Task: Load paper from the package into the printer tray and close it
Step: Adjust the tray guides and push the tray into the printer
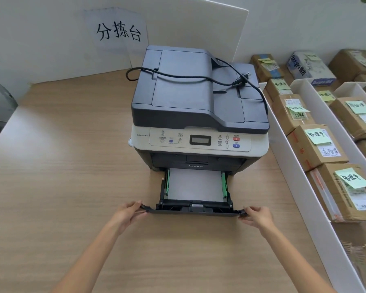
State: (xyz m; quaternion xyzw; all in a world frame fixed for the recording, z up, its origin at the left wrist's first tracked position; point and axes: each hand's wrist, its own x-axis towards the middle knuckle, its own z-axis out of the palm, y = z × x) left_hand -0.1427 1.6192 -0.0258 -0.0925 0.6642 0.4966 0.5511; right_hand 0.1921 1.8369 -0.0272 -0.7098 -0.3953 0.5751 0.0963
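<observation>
Wood-grain table (61, 166) fills most of the head view, backed by a white partition (199, 24) that carries a paper sign (117, 31) with handwritten characters. On the table stands a grey and cream printer (199, 115), its black power cord (199, 78) lying loose across the lid with the plug resting on top. At the base of the printer the paper tray (195, 205) is pulled partway out toward the person, and a white stack of paper (195, 183) lies flat inside it between green side guides (167, 181). The left hand (128, 214) pinches the left end of the tray's front panel, fingers on top and thumb under the edge. The right hand (257, 216) grips the right end of the same panel in the same way. To the right, beyond a white divider (300, 182), rows of cardboard boxes (315, 144) bear green sticky notes (317, 135). No paper package shows in this view.
</observation>
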